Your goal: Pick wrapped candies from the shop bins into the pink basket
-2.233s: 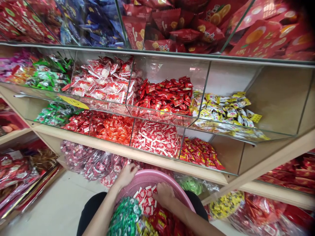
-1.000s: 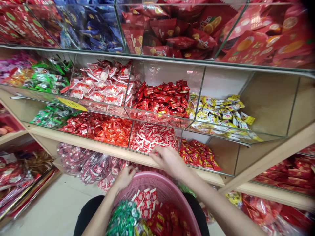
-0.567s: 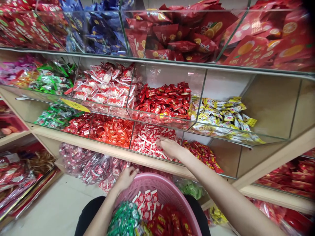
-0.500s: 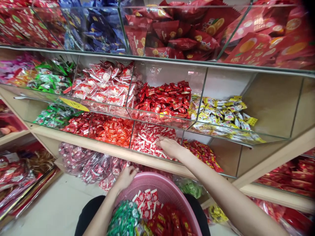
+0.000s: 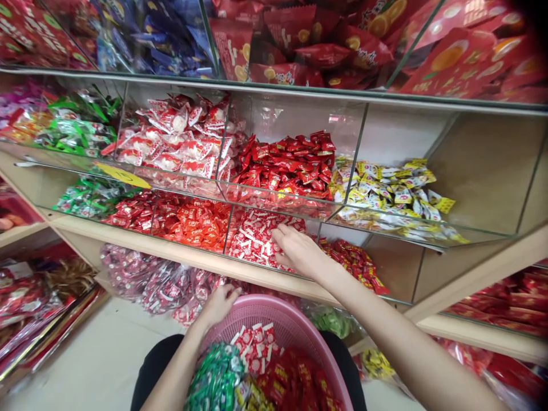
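My left hand [image 5: 220, 305] is closed over the left rim of a pink plastic basket [image 5: 314, 331], which sits between my knees. Inside lie red-and-white wrapped candies [image 5: 257, 342], green wrapped ones [image 5: 218, 374], some yellow ones [image 5: 252, 395] and dark red ones [image 5: 295, 379]. My right hand [image 5: 299, 249] reaches over the low glass front of a lower shelf bin, its fingers curled into a heap of small red-and-white wrapped candies [image 5: 252, 237]. The palm side is turned away, so how many candies are in the fingers is hidden.
Glass dividers part the neighbouring bins of orange-red candies [image 5: 199, 225] and red-yellow candies [image 5: 353, 260]. Above my right hand runs a glass shelf edge [image 5: 278, 208] with red packets [image 5: 291, 162] behind it. Bagged candies [image 5: 162, 285] lie below the wooden ledge [image 5: 171, 248].
The view has shifted slightly, moving the shelves up in the picture. My right hand stays at the red-and-white candies with its fingers slightly shifted; my left hand keeps its place on the rim.
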Action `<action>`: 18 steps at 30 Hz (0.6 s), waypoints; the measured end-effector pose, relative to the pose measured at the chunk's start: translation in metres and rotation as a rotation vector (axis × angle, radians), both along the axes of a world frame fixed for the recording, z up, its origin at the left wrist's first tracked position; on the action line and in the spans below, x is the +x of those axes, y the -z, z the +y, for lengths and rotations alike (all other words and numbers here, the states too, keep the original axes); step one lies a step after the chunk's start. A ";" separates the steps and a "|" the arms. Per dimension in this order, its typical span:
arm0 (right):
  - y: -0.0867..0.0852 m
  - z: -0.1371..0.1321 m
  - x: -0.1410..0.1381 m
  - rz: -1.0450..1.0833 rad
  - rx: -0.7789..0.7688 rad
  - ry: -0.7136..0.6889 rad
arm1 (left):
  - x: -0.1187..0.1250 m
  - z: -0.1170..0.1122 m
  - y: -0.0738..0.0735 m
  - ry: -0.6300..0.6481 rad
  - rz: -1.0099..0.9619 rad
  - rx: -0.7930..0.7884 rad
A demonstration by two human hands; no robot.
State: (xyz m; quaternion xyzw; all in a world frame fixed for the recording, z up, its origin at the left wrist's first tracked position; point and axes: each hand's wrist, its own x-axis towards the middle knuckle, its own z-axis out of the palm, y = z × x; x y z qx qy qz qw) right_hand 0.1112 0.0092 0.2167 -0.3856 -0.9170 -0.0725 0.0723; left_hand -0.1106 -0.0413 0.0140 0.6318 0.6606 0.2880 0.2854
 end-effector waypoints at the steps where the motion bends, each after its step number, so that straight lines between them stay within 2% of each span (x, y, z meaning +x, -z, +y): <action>1: -0.002 -0.009 0.001 0.049 -0.018 -0.025 | 0.000 0.000 0.000 0.000 -0.001 0.000; 4: 0.000 -0.040 0.000 0.223 -0.177 -0.148 | 0.001 0.000 -0.002 0.008 -0.005 0.002; 6: 0.014 -0.060 -0.001 0.324 -0.334 -0.228 | 0.002 0.000 -0.003 0.017 -0.007 0.003; 9: 0.058 -0.079 -0.002 0.363 -0.527 -0.243 | 0.003 -0.001 -0.006 0.015 -0.004 0.012; 12: 0.111 -0.081 0.003 0.258 -0.688 -0.077 | 0.003 -0.002 -0.007 0.005 0.001 0.018; 14: 0.140 -0.078 0.007 0.195 -0.742 0.024 | 0.003 -0.002 -0.007 0.004 0.002 0.017; 16: 0.160 -0.074 0.011 0.171 -0.769 0.069 | 0.003 -0.002 -0.007 0.002 0.003 0.018; 18: 0.173 -0.071 0.014 0.190 -0.784 0.065 | 0.003 -0.002 -0.006 0.003 0.004 0.020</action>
